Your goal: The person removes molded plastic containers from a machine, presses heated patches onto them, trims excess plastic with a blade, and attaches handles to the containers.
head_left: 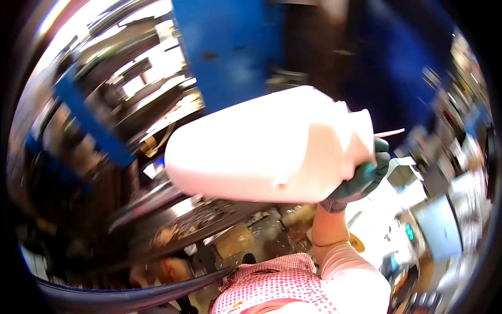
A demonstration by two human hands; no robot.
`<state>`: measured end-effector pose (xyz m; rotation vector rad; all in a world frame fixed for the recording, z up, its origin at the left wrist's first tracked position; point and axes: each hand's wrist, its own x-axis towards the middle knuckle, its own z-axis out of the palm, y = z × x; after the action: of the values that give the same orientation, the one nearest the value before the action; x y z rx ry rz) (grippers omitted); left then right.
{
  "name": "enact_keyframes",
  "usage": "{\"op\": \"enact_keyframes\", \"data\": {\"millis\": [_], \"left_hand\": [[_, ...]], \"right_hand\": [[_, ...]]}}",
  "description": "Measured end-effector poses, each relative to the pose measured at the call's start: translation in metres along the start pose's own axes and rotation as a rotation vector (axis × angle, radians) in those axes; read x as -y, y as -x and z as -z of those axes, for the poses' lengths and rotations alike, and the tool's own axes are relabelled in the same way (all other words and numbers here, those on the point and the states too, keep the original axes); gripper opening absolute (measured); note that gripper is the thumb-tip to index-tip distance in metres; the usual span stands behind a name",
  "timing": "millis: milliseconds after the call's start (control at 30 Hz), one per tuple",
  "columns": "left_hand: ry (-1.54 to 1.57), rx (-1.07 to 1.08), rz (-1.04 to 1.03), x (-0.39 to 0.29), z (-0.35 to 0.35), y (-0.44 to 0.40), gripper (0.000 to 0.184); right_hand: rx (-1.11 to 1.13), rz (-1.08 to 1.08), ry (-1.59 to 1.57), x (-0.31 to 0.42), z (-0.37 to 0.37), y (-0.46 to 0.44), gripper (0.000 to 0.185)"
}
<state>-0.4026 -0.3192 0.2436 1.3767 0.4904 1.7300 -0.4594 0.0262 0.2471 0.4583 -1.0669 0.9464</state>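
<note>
My right hand (363, 180), in a dark green glove with a grey cuff, is closed at the narrow end of a large pale plastic bottle (251, 149). The bottle lies nearly level across the middle of the head view, its broad rounded end to the left and its stepped neck to the right. A thin pale strip (390, 133) sticks out beyond the neck. Part of the fingers is hidden behind the bottle. My left hand does not show.
A blue machine panel (225, 52) rises behind the bottle. At the left stand blurred metal machine parts and a blue bar (94, 120). Below runs a ledge strewn with scraps (193, 225). A pale blue panel (439, 227) is at the right.
</note>
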Motion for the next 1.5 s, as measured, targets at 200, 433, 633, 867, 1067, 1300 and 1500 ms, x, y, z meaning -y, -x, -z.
{"op": "enact_keyframes", "data": {"millis": [200,433,633,867,1067,1300,1500], "left_hand": [[0.215,0.292,0.007,0.042,-0.001,-0.066,0.028],[-0.001,-0.214,-0.138,0.138,0.003,-0.178,0.029],[-0.150,-0.291,-0.104,0.219,0.055,-0.294,0.027],[-0.475,-0.691,-0.138,0.293,0.089,-0.414,0.024],[-1.347,-0.627,-0.683,0.334,0.140,-0.435,0.035],[-1.127,-0.301,-0.299,0.427,0.027,-0.342,0.079],[0.275,0.501,0.646,0.425,-0.092,-0.259,0.062]], "right_hand": [[0.013,-0.149,0.652,0.144,0.196,-0.063,0.044],[0.107,-0.076,1.142,0.280,0.322,-0.069,0.044],[-0.002,-0.108,1.418,0.377,0.341,-0.081,0.029],[-0.382,-0.021,1.587,0.452,0.327,-0.071,0.021],[-0.473,0.072,1.750,0.461,0.287,-0.067,0.017],[-0.393,0.199,1.814,0.501,0.264,-0.064,0.021],[-0.395,0.062,1.677,0.554,0.317,-0.021,0.032]]}}
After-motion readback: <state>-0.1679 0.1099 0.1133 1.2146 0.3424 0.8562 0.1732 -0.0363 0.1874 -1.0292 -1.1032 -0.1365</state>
